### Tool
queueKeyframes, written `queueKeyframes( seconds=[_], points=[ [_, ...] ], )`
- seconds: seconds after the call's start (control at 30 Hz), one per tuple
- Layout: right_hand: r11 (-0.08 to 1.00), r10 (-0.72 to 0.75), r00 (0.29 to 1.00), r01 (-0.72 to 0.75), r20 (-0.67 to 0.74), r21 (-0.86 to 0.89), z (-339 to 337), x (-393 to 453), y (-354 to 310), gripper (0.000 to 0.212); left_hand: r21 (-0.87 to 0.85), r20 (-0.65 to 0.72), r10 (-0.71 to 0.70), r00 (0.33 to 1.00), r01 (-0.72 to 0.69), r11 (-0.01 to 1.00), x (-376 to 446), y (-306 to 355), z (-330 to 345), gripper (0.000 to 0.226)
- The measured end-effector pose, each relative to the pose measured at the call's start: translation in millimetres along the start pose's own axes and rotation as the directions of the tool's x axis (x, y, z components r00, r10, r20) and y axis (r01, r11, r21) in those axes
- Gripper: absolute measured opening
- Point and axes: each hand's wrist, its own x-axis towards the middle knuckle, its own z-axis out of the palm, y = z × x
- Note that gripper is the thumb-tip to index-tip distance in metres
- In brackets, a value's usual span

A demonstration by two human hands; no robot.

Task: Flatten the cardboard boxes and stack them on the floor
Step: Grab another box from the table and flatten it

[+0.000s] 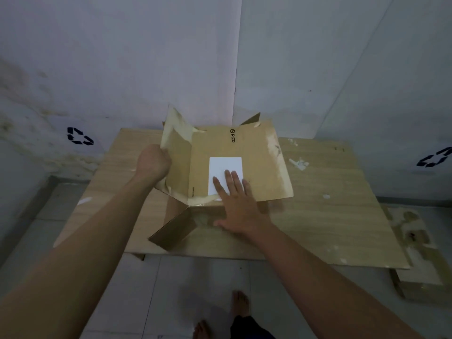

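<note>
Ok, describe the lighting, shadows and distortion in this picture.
Head view: dim, flat, bluish light; the white label is the brightest patch, without glare. A soft shadow lies under the raised flap and beside the right hand. Wide-angle bend curves the wall seam and stretches both forearms. The left hand on the box looks slightly soft.

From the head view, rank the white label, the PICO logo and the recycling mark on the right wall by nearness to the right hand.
1. white label: under the right hand fingertips, touching.
2. PICO logo: beyond the label, near the box's far edge.
3. recycling mark: on the right wall, well off the cardboard.
</note>
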Motion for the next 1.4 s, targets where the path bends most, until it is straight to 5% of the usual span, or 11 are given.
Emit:
queueKeyframes(
  seconds=[0.13, 0.4, 0.53, 0.67, 0.9, 1.13, 1.27, 1.4],
  points=[
    [0.998, -0.046, 0.951, 0.030, -0.306, -0.054, 32, -16, 4, 0.093, -0.062, 0.049, -0.176, 0.983, 0.179, 0.982, -15, -53, 7, 0.041],
    [0.986, -0.128, 0.861, 0.058, -0.493, -0.155, 58, -43, -4, 0.053, -0.146, 0.026, -0.311, 0.950, 0.311, 0.939, -56, -96, 40, 0.042],
    [0.987, -0.076, 0.906, 0.009, -0.416, -0.163, 87, -50, -22, 0.046, -0.084, 0.001, -0.240, 0.971, 0.239, 0.967, -69, -106, 43, 0.042],
    [0.987, -0.080, 0.984, 0.056, -0.161, -0.149, 122, -70, -32, 0.051, -0.020, 0.049, -0.213, 0.976, 0.214, 0.977, -89, -125, 60, 0.047],
    [0.998, -0.050, 0.986, 0.057, 0.160, -0.037, 132, -73, -32, 0.073, 0.088, 0.142, -0.296, 0.945, 0.285, 0.954, -103, -152, 100, 0.049],
    [0.975, -0.012, 0.946, -0.061, 0.325, 0.215, 150, -63, -24, 0.089, 0.186, 0.202, -0.285, 0.937, 0.249, 0.951, -97, -172, 126, 0.044],
    [0.942, -0.017, 0.944, -0.095, 0.329, 0.323, 155, -38, -10, 0.076, 0.276, 0.239, -0.307, 0.921, 0.239, 0.931, -91, -180, 135, 0.045],
    [0.837, 0.159, 0.945, -0.283, 0.286, 0.469, 149, 4, 10, 0.064, 0.313, 0.238, -0.371, 0.898, 0.291, 0.904, -63, -171, 135, 0.041]
  ],
)
